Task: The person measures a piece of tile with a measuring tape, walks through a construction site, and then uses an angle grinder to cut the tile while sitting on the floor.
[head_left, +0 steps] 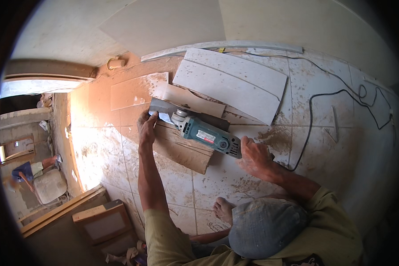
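The grinder (210, 136) is clasped by the right hand (255, 158), the grey slab (162, 105) pinched by the left hand (146, 126); cutting is judged unfinished, a jagged piece (195, 100) lying beyond.

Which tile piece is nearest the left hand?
The dark strip, partly hidden by the grinder: the left hand is at its left end. The white tiles are paler and lie farther from that hand.

Interior, dusty, brightly lit at left.
Floor (235, 179), pale, tiled, is showing brown dirt; wall (275, 26), off-white, is rising beyond; bright light (91, 155) is falling on the tiles beside an opening (35, 133) at left.
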The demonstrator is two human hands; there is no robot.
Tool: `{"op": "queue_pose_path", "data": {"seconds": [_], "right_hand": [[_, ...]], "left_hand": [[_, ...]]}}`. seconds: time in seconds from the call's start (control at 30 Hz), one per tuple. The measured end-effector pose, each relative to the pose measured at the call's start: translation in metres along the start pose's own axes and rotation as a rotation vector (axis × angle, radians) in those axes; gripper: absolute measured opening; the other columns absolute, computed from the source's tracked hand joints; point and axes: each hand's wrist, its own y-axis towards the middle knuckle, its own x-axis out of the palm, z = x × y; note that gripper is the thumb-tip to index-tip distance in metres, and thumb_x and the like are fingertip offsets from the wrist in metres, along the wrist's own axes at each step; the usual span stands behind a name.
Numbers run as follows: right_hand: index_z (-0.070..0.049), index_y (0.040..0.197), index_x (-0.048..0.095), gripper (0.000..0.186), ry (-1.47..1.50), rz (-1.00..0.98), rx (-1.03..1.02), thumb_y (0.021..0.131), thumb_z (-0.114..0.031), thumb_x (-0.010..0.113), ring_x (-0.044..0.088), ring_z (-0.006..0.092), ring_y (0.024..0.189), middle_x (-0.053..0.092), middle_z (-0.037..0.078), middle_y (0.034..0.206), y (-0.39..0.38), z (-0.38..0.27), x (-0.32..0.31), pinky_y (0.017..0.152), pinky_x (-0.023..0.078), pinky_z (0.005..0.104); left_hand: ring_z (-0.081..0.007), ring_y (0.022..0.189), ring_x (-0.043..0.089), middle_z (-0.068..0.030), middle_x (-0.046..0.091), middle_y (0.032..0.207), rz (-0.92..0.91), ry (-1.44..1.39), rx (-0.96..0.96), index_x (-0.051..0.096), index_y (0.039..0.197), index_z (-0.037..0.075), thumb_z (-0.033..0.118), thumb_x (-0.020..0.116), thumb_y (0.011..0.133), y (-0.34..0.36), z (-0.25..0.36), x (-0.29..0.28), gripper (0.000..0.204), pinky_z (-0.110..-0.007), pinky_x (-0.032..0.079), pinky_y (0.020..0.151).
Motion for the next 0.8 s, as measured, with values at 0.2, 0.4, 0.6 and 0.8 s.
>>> {"op": "queue_pose_path", "data": {"seconds": [0.2,0.4,0.6,0.8], "right_hand": [[0.004,0.093,0.042,0.045,0.021,0.002,0.003,0.069,-0.018,0.073,0.065,0.0381,0.067,0.059,0.022,0.079,-0.007,0.005,-0.001,0.06,0.054,0.0442],[0.006,0.095,0.045,0.043,-0.02,-0.052,0.024,0.071,-0.018,0.071,0.067,0.0332,0.071,0.06,0.021,0.082,-0.011,0.007,-0.003,0.063,0.056,0.0408],[0.004,0.094,0.042,0.045,0.05,0.019,-0.013,0.069,-0.018,0.072,0.065,0.0397,0.067,0.059,0.023,0.078,-0.009,0.005,-0.002,0.062,0.055,0.0454],[0.004,0.095,0.042,0.046,-0.004,0.004,0.014,0.069,-0.019,0.072,0.065,0.0405,0.068,0.06,0.024,0.081,-0.006,0.003,-0.001,0.062,0.055,0.0456]], "left_hand": [[-0.008,0.08,0.054,-0.0008,0.062,0.092,0.007,0.008,0.019,0.057,0.119,-0.005,0.009,0.062,0.09,0.003,-0.007,-0.003,0.032,-0.021,0.044,0.074],[-0.0074,0.079,0.053,-0.0001,0.061,0.089,-0.017,-0.024,0.016,0.057,0.118,-0.005,0.01,0.063,0.089,0.004,-0.008,-0.004,0.033,-0.021,0.043,0.072],[-0.0073,0.078,0.053,0.0002,0.061,0.088,-0.012,-0.025,0.026,0.058,0.117,-0.004,0.012,0.063,0.089,0.002,-0.006,-0.004,0.032,-0.021,0.043,0.072],[-0.0076,0.079,0.054,-0.0002,0.061,0.089,-0.002,-0.046,0.045,0.058,0.115,-0.004,0.011,0.064,0.089,0.0,-0.004,0.0,0.031,-0.021,0.043,0.073]]}}
